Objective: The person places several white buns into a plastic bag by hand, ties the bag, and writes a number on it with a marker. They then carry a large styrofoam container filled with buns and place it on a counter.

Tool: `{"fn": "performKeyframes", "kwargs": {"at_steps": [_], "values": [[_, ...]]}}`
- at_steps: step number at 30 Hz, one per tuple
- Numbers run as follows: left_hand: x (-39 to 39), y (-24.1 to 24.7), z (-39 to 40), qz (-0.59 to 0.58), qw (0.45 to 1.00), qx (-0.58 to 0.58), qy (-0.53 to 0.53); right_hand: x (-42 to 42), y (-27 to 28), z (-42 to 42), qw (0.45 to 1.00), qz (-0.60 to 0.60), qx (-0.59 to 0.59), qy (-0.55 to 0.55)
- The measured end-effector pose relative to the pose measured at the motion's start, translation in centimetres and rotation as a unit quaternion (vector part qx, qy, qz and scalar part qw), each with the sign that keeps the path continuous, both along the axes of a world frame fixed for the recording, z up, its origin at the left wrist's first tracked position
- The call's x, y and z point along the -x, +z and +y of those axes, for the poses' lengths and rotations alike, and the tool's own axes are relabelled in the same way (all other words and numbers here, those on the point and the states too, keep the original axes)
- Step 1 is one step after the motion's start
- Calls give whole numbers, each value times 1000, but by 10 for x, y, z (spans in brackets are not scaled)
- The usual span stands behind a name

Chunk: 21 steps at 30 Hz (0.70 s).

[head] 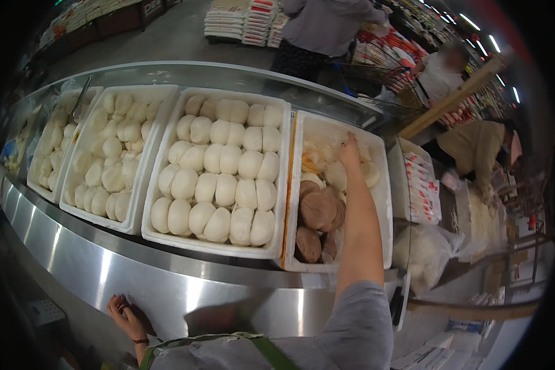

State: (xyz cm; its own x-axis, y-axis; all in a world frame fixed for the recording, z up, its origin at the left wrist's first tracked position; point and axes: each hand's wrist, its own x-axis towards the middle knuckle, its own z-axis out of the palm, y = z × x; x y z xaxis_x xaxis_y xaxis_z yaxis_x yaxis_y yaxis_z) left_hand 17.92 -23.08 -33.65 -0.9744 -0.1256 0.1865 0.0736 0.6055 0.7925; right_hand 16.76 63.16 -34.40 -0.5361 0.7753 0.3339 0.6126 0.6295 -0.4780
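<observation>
My right hand (350,151) reaches into the far part of the rightmost white foam box (383,222), over clear plastic wrap (315,122). Its fingers are at the plastic; whether they grip it is hard to see. Around the arm lie pale round flatbreads or buns (370,173) and brown buns (321,210). Yellowish food (311,155) shows under the plastic on the left. My left hand (126,319), with a bracelet at the wrist, rests near the front edge of the stainless-steel counter (148,286). Its fingers are loosely bent, and nothing is seen in them.
Leftward stand more foam boxes (147,185) filled with white steamed buns (219,185); tongs (81,99) lie in the leftmost. A glass guard (203,67) runs along the far side. To the right are a box of red-and-white packets (418,180), a plastic bag (421,254) and a bending person (471,143).
</observation>
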Motion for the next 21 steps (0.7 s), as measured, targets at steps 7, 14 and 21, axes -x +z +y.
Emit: {"fn": "performKeyframes", "kwargs": {"at_steps": [7,14,21], "values": [[-9,13,35,34,972,233,-12,20,-4,18,981,-184,18,-51],[-2,16,50,55,968,246,-13,50,99,-23,841,270,459,93],[-1,15,48,66,967,246,-17,135,38,-54,749,270,604,17]]}}
